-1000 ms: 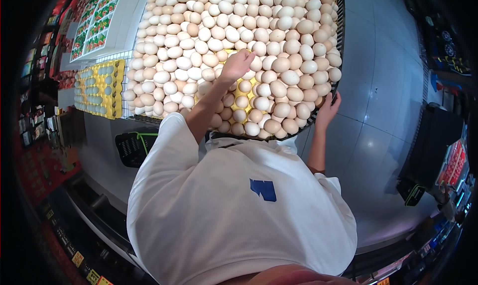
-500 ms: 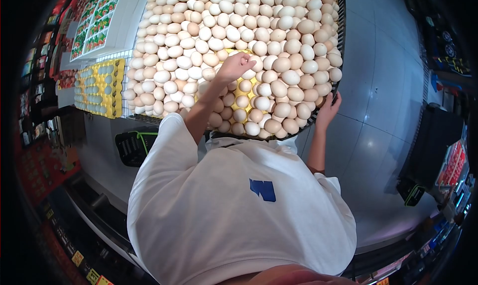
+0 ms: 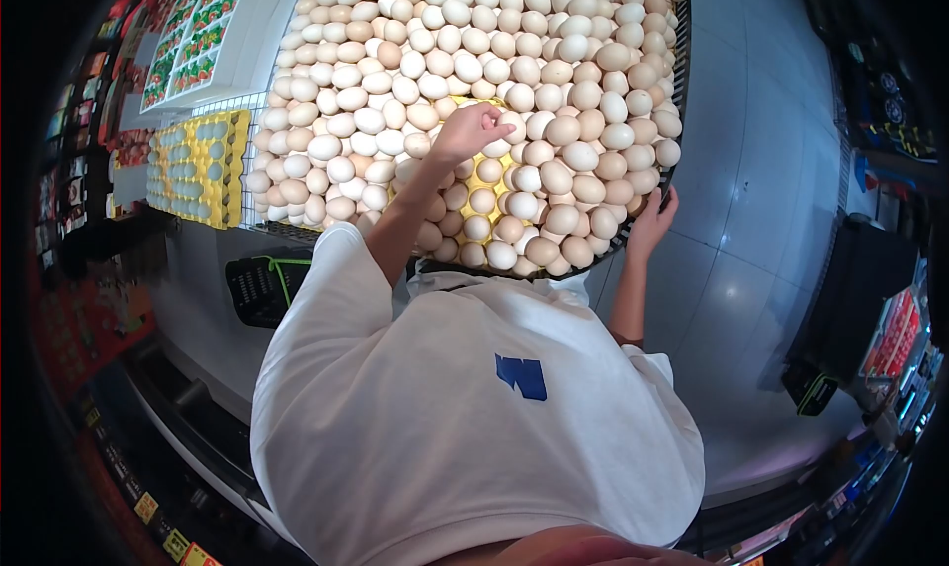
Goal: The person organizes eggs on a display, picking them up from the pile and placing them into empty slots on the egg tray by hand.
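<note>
A wide black-rimmed bin [image 3: 682, 67] is heaped with pale brown and cream eggs [image 3: 465, 67]. My left hand [image 3: 467, 135] reaches over the heap with its fingers curled, closed on an egg [image 3: 511, 126] at the fingertips. Below that hand, a yellow egg tray [image 3: 481, 210] shows between the eggs, with several eggs seated in its cups. At the bin's right front corner, my right hand [image 3: 649, 226] grips the black rim between thumb and fingers.
Stacked yellow trays of eggs [image 3: 237, 171] stand left of the bin. Behind them is a white box of red-and-green packs [image 3: 208, 42]. A black shopping basket [image 3: 259, 291] sits on the floor at left. Grey tiled floor [image 3: 736, 210] runs along the right.
The view has shifted slightly. My left hand stays over nearly the same spot in the heap, and my right hand remains on the rim.
</note>
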Motion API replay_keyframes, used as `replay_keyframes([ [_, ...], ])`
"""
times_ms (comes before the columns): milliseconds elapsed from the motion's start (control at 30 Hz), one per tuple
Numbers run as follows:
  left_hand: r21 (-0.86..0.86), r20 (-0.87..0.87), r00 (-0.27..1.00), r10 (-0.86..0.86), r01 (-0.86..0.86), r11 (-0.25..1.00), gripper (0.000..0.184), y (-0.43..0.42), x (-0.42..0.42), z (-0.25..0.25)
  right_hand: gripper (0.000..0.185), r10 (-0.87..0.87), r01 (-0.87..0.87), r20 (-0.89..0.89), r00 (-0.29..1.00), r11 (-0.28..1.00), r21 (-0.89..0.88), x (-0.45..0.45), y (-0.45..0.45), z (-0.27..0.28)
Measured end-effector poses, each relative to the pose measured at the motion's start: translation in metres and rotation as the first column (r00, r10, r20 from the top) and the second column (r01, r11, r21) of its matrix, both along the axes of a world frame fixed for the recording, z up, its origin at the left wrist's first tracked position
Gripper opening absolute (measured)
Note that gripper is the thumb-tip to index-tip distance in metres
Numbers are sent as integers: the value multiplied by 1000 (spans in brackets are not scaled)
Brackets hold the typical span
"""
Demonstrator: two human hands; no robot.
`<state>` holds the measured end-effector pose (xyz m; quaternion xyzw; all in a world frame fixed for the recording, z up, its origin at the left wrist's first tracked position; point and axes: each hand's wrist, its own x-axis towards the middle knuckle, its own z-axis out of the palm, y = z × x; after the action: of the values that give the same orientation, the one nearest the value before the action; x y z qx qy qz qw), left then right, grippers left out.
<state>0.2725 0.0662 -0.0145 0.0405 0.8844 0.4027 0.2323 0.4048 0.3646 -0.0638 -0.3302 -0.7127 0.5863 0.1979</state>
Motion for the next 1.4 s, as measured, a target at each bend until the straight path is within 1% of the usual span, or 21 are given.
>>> replay_keyframes([
  [67, 21, -6, 1000, 1, -1, 1000, 51, -1, 0, -3, 44, 5, -5, -1, 1000, 1000, -13, 0, -1, 1],
  [167, 33, -9, 1000, -13, 13, 999, 53, -2, 0, -5, 40, -8, 9, -16, 1000, 1000, 17, 0, -1, 0],
  [233, 41, -6, 1000, -13, 13, 999, 54, -2, 0, -4, 43, 10, -10, 4, 1000, 1000, -21, 0, 0, 0],
  [300, 45, -4, 1000, -9, 9, 999, 54, -2, 2, -1, 43, -2, 2, 8, 1000, 1000, -18, -1, 0, 1],
  [367, 40, 37, 999, 9, -11, 999, 53, -4, 6, 4, 43, -9, 9, 11, 1000, 1000, -19, -1, -1, -1],
  [433, 31, 28, 1000, 14, -15, 999, 51, -8, 9, 1, 43, -10, 10, 7, 1000, 1000, 9, -1, 0, -4],
  [500, 28, 20, 1000, 11, -11, 1000, 48, -11, 12, -1, 42, -12, 12, 6, 1000, 1000, -9, 0, 0, -4],
  [600, 47, -17, 1000, 8, -7, 999, 44, -12, 16, -4, 43, 4, -4, 11, 1000, 1000, 2, 0, -1, 3],
  [667, 54, -69, 998, 1, 3, 999, 41, -12, 17, -5, 43, 8, -9, -1, 1000, 998, -65, 1, -3, 6],
  [700, 58, -71, 997, -4, 8, 998, 41, -12, 17, -6, 43, 4, -4, -3, 1000, 998, -61, 1, -2, 4],
  [767, 14, -112, 994, -8, 10, 1000, 40, -10, 18, -8, 44, 16, -16, 4, 1000, 1000, 0, 0, 3, -4],
  [833, 32, -105, 994, 7, -4, 999, 39, -5, 19, -3, 44, 2, -3, 19, 1000, 1000, 28, -1, 2, 0],
  [900, 32, -115, 993, 27, -23, 999, 39, -4, 20, -3, 45, 17, -17, -11, 1000, 1000, -9, 0, 2, -4],
  [933, 69, -151, 988, 42, -32, 997, 39, -3, 21, -4, 46, 26, -27, -31, 999, 999, -32, 0, 4, -8],
  [967, 71, -158, 987, 44, -33, 997, 39, -3, 20, -5, 46, 28, -29, -37, 999, 999, -30, 0, 4, -11],
  [1033, 27, -170, 985, 32, -28, 999, 39, -3, 19, -5, 40, -8, 10, -45, 999, 999, 50, -1, 3, -13],
  [1133, 9, -158, 987, 25, -24, 1000, 43, -4, 16, -9, 40, 2, 3, -65, 998, 996, 84, -1, 6, -20],
  [1367, 82, -107, 994, 29, -20, 996, 54, -3, 15, -17, 41, 23, -16, -84, 996, 996, 86, -1, 10, -23],
  [1400, 84, -110, 994, 27, -18, 996, 53, -1, 17, -15, 43, 32, -28, -82, 996, 998, 50, -1, 11, -23],
])
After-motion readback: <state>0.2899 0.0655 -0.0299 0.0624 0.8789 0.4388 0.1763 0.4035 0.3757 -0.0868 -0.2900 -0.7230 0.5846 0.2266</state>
